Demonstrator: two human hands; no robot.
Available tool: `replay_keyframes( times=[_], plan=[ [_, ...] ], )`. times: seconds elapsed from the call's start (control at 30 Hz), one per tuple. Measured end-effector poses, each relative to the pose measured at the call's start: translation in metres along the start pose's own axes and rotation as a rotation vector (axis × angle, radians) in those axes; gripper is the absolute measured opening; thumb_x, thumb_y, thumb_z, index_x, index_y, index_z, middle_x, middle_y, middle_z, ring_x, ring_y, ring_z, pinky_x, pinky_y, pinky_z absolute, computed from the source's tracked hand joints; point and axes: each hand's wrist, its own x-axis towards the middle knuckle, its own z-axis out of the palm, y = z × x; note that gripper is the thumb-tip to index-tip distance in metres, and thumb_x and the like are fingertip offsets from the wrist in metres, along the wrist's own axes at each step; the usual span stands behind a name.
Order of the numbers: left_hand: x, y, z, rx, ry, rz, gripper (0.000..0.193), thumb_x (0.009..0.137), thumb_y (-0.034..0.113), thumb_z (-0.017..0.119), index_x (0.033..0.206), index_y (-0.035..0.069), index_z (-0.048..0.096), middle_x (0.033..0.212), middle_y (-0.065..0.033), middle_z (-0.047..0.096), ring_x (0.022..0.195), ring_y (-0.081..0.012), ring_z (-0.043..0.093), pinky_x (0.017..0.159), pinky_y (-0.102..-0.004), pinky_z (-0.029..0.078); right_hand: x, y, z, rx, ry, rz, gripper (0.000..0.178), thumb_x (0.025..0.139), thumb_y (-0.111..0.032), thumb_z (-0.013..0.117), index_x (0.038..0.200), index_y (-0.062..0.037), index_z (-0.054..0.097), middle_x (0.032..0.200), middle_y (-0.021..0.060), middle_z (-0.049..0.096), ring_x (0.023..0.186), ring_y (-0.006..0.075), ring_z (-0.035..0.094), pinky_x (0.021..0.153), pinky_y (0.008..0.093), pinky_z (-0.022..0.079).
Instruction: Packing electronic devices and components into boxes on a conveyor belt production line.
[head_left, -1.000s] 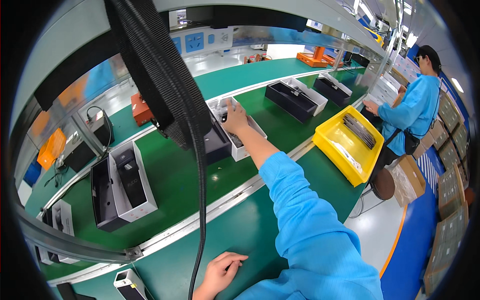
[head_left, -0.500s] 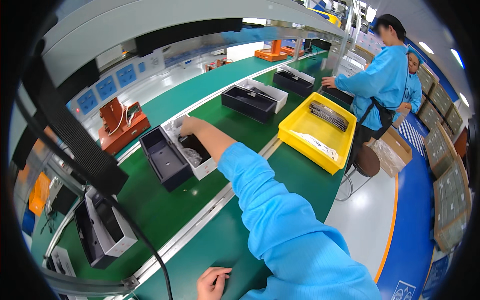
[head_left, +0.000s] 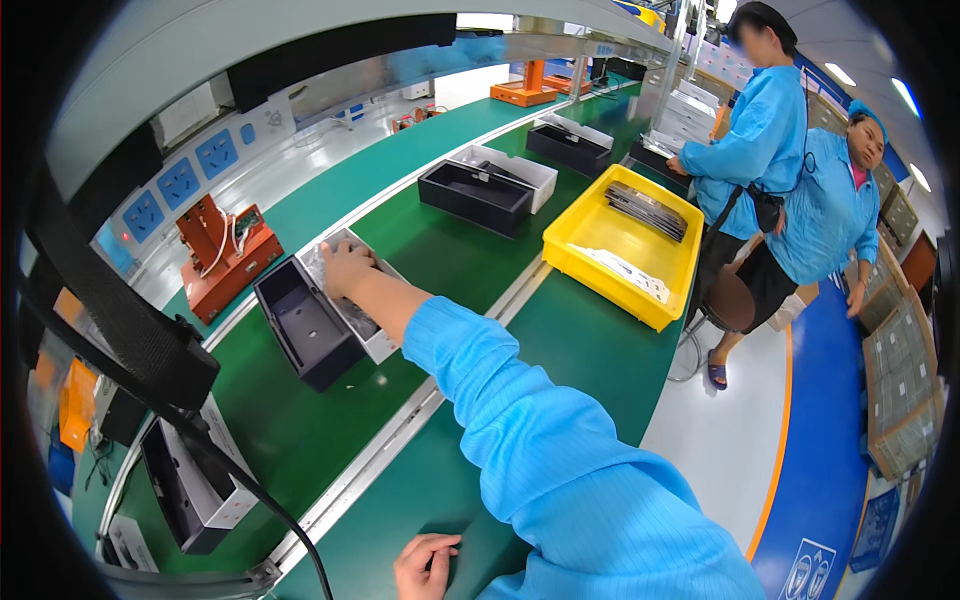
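Right hand: fingers spread flat on the white tray, beside the black box.
Left hand: loosely curled, resting empty on the green table.

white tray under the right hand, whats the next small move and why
Probably close the fingers on the item in the white tray and lift it out. The right hand lies flat inside that tray, beside the open black box on the green belt; whether it grips anything cannot be told. The left hand rests on the near table edge, holding nothing.
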Motion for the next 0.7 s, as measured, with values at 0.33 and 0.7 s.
replay_keyframes(
  times=[0.33,0.7],
  plan=[
    [0.004,0.017,0.010,0.052,-0.001,0.060,0.018,0.093,-0.001,0.053,0.101,0.001,0.069,0.097,-0.0119,0.068,0.081,-0.0188,0.065,0.077,-0.0284,0.050,-0.008,0.009,0.021,-0.002,0.272,-0.048,0.089,0.084,-0.030,0.060,0.157,-0.0143,0.011,0.155,0.0299,0.015,0.122,0.0558,0.040,0.102,0.0606,0.034],
    [0.010,0.029,0.023,0.073,-0.002,-0.069,0.014,0.093,0.005,0.059,0.100,0.003,0.071,0.095,-0.0108,0.069,0.084,-0.0220,0.066,0.077,-0.0319,0.051,-0.014,0.020,0.020,-0.017,0.267,-0.033,0.099,0.080,-0.037,0.069,0.157,-0.0134,0.011,0.156,0.0300,0.015,0.129,0.0551,0.037,0.104,0.0570,0.037]
  ],
)
